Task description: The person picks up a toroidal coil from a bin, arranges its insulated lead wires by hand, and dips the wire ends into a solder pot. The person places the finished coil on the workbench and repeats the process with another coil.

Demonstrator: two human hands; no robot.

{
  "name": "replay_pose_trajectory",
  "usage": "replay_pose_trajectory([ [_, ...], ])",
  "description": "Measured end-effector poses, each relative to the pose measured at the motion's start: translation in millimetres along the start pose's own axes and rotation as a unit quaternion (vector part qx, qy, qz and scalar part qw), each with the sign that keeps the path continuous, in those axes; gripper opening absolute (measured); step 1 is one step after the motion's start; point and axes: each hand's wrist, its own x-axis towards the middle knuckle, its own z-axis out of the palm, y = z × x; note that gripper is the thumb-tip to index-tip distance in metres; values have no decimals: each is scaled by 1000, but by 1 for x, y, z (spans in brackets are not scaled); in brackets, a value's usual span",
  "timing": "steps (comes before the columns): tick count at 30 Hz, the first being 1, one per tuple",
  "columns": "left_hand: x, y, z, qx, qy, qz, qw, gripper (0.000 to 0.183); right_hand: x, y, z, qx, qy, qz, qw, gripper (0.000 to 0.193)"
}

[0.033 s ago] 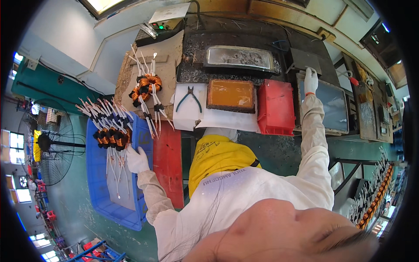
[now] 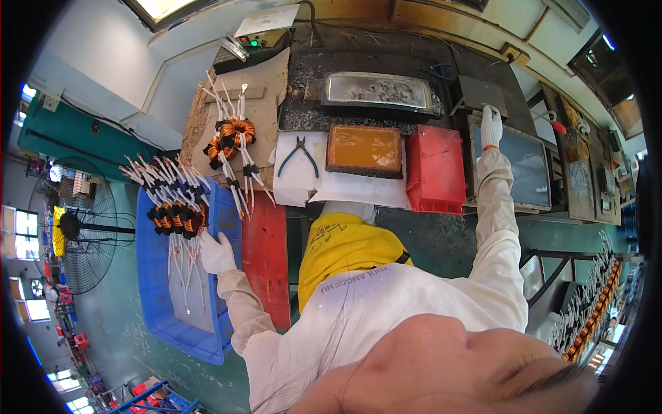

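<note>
My left hand (image 2: 217, 252), in a white glove, reaches into a blue bin (image 2: 155, 297) at my left. Its fingers are closed on the end of a row of dark coils with long white leads (image 2: 176, 219), held over the bin. My right hand (image 2: 490, 126), also gloved, stretches far right. Its fingers lie on the top corner of a flat grey tray (image 2: 527, 169), and whether they grip it is unclear. A yellow apron (image 2: 345, 252) covers my front.
Two copper-wound ring coils (image 2: 231, 134) lie on a cardboard sheet. Pliers (image 2: 298, 153) rest on white paper beside an orange-filled tray (image 2: 364, 150) and a red bin (image 2: 436, 169). A metal trough (image 2: 378, 91) sits behind them. A fan (image 2: 83, 228) stands at the left.
</note>
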Motion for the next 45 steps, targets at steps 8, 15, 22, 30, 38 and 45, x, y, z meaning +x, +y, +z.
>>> replay_pose_trajectory([
  [8, 1, 6, 5, 22, 1, -11, 1000, 48, 7, 37, -21, -3, -113, 115, 987, 37],
  [15, -3, 11, -6, 21, 3, -33, 999, 40, 22, 52, -58, -56, -22, 50, 997, 51],
  [22, -2, 8, -2, 11, 37, -10, 999, 33, -62, -23, -39, 9, -77, 44, 996, 38],
  [30, -4, 9, -16, -61, -11, -32, 998, 40, -147, -89, 7, 38, -165, 13, 985, 33],
  [38, 42, -66, -3, -425, -98, -86, 896, 46, -187, -60, 8, 9, -162, 25, 986, 32],
  [45, 36, -117, 83, -418, -305, -68, 853, 58, -192, -28, 24, 19, -120, 10, 993, 27],
])
